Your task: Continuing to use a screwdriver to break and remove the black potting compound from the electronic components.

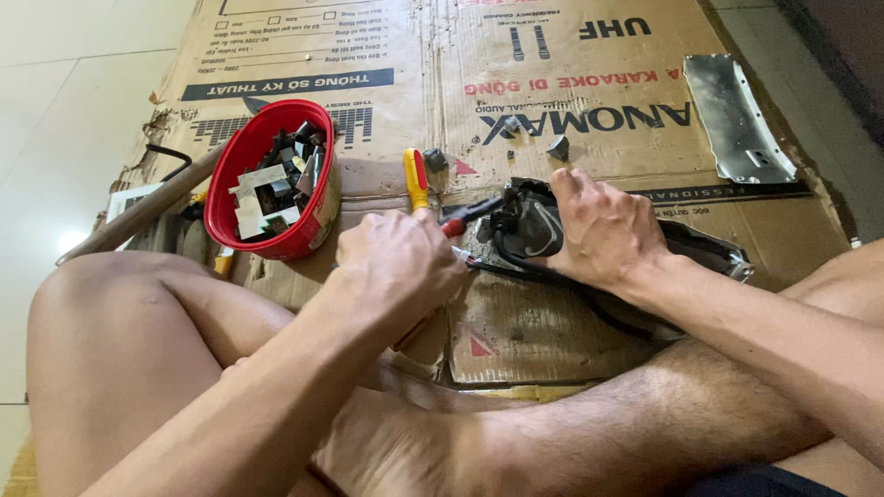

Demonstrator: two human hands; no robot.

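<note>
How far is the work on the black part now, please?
Partly done, it seems: the red bowl already holds loose pieces. In hand: the left hand works a red-handled tool into the black part, which the right hand steadies. Its cables remain attached.

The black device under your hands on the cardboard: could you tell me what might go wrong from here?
The tool in the left hand points toward the right hand pressing the black device; a slip could jab the fingers. Small loose parts lie on the cardboard and could get lost. The red bowl of parts sits near the knee and might tip.
</note>
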